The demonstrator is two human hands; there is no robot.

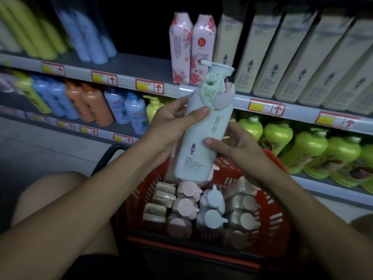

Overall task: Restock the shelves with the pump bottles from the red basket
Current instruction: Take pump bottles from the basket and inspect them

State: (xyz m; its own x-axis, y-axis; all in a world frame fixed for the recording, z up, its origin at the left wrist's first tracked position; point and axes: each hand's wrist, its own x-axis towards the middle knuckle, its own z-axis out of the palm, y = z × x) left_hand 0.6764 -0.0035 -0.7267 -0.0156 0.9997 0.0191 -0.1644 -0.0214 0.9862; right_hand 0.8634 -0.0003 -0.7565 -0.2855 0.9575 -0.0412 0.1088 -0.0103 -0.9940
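Note:
A tall pale-green pump bottle [198,136] with a green "48" sticker is held upright above the red basket [279,215]. My left hand [173,122] grips its left side with the thumb across the front. My right hand [232,145] holds its right side lower down, thumb on the label. Below, the basket holds several pump bottles standing upright, with pink [187,206], pale-blue [214,218] and beige [245,203] pump heads. The upper shelf [129,67] shows a dark gap left of two pink floral bottles [191,49].
Beige boxed bottles [286,55] fill the upper shelf on the right. Green bottles [306,148] line the lower right shelf; blue, orange and white bottles [113,106] stand on the lower left. The basket's black handle [107,156] hangs to the left. My knee [56,190] is beside the basket.

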